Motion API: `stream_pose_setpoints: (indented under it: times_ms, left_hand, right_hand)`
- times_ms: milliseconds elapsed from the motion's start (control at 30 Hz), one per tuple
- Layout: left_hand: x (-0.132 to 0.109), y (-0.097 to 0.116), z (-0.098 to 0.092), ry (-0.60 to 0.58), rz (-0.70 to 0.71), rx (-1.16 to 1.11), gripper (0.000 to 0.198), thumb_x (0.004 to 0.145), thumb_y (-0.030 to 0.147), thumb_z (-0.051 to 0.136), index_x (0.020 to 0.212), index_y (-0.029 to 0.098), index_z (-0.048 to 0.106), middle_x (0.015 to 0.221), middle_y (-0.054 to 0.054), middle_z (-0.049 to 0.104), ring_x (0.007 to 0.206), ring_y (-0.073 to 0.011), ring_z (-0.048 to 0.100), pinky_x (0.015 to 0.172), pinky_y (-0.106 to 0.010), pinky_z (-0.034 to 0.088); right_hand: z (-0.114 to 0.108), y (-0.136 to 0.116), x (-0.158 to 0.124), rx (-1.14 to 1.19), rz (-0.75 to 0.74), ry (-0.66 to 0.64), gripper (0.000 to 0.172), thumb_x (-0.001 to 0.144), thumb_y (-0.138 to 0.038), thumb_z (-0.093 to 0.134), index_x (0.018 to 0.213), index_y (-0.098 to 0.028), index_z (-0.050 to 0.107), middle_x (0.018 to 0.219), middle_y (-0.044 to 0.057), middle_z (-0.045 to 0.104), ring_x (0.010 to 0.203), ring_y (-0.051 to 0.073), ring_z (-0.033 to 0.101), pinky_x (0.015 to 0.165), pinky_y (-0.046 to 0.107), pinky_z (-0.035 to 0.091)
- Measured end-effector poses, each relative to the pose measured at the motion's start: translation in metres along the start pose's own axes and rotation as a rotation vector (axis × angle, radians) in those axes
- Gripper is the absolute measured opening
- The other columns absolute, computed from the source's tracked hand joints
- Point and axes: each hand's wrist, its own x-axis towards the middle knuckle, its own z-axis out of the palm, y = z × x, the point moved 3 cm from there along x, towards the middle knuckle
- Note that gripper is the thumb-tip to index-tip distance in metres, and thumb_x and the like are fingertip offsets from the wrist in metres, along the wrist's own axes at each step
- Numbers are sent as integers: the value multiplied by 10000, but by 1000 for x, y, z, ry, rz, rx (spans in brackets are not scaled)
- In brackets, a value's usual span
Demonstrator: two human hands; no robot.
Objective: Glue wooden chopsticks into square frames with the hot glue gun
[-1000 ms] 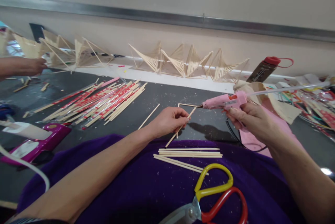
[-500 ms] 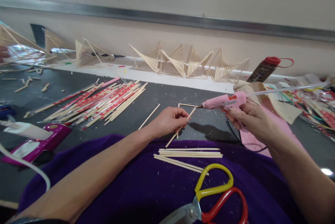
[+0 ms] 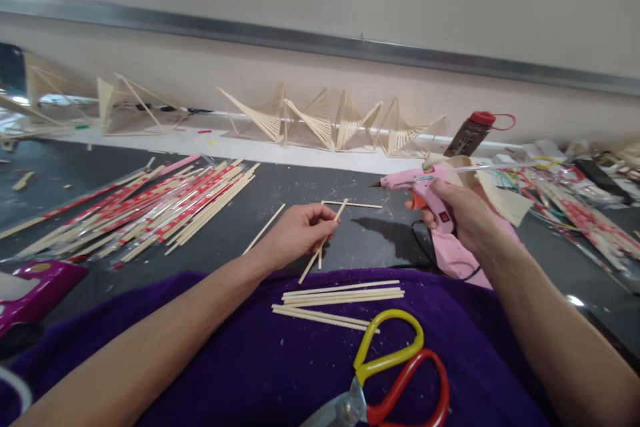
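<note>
My left hand (image 3: 295, 235) pinches thin wooden sticks (image 3: 324, 240) joined into an angled frame, held just above the dark table (image 3: 380, 240). My right hand (image 3: 463, 214) grips a pink hot glue gun (image 3: 417, 182) with a clear glue stick out the back. Its nozzle points left and hovers a little to the right of the frame's upper stick, apart from it. Several loose cut sticks (image 3: 340, 297) lie on the purple cloth (image 3: 280, 360) over my lap, below both hands.
Scissors with one yellow and one red handle (image 3: 395, 374) rest on the cloth. A pile of wrapped chopsticks (image 3: 150, 204) lies at left. Finished stick structures (image 3: 330, 124) line the wall. A red-capped bottle (image 3: 470, 132) and clutter sit at right, a magenta object (image 3: 30, 284) at far left.
The view shifted, so everything sits further left. My right hand pulled the glue gun's nozzle back from the stick joint. The other person's hand at far left is gone.
</note>
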Motion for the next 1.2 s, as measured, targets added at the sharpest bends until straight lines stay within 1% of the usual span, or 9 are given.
stream_pose_setpoints:
  times_ms: [200, 300, 367, 467, 700, 833, 933, 1033, 1200]
  left_hand:
    - [2, -1, 1, -13, -33, 8, 180, 768, 307, 571, 845, 145, 589, 623, 16, 559, 405, -23, 389, 388, -147, 293]
    - [2, 0, 2, -7, -47, 15, 181, 766, 308, 575, 835, 142, 587, 611, 22, 549, 400, -23, 383, 386, -146, 289]
    - [1, 1, 3, -6, -48, 23, 186, 768, 318, 576, 827, 142, 587, 603, 25, 542, 402, -26, 387, 385, -147, 291]
    - [0, 2, 4, -25, -34, 27, 191, 773, 329, 573, 826, 146, 591, 605, 27, 540, 411, -28, 396, 390, -147, 298]
    - [-1, 1, 10, -48, -62, 47, 184, 765, 303, 559, 865, 155, 599, 638, 17, 571, 403, -24, 383, 391, -149, 279]
    - [-3, 1, 14, -58, -83, 60, 190, 753, 306, 563, 863, 156, 602, 645, 16, 575, 411, -28, 385, 397, -151, 275]
    - [-3, 0, 18, -66, -84, 68, 200, 748, 326, 568, 850, 158, 606, 644, 14, 578, 418, -33, 393, 401, -155, 282]
    - [-2, -3, 20, -65, -104, 64, 206, 748, 338, 571, 851, 162, 605, 640, 17, 583, 415, -30, 392, 399, -151, 276]
    - [-2, -2, 19, -54, -126, 44, 216, 740, 340, 590, 855, 158, 607, 636, 12, 585, 417, -33, 404, 393, -151, 282]
  right_hand:
    - [-16, 5, 14, 234, -26, -54, 239, 755, -288, 571, 957, -168, 613, 795, 62, 675, 523, 92, 526, 441, 200, 428]
    - [-21, 2, 14, 251, -64, -80, 298, 660, -164, 601, 957, -168, 629, 862, 51, 667, 605, 93, 549, 510, 196, 462]
    - [-26, 0, 14, 241, -88, -52, 345, 609, -102, 609, 947, -166, 631, 898, 45, 661, 642, 90, 562, 538, 187, 473]
    - [-38, 1, 14, 206, -99, 19, 306, 583, -63, 632, 876, -151, 627, 811, 28, 657, 617, 79, 567, 541, 167, 474]
    - [-99, 34, 17, 78, 78, 314, 120, 697, -189, 621, 795, -123, 606, 632, 36, 621, 516, 104, 577, 447, 184, 473]
    - [-125, 52, 19, -3, 130, 412, 118, 731, -217, 589, 769, -108, 613, 604, 47, 614, 479, 97, 561, 376, 166, 420]
    - [-132, 58, 20, -71, 140, 427, 158, 725, -259, 615, 749, -103, 622, 581, 50, 607, 449, 101, 536, 357, 183, 400]
    - [-134, 62, 20, -177, 153, 423, 187, 711, -291, 631, 714, -104, 625, 586, 66, 618, 480, 127, 557, 417, 226, 441]
    - [-141, 54, 16, -443, 152, 514, 205, 658, -313, 662, 599, -123, 611, 565, 100, 618, 658, 224, 619, 516, 271, 434]
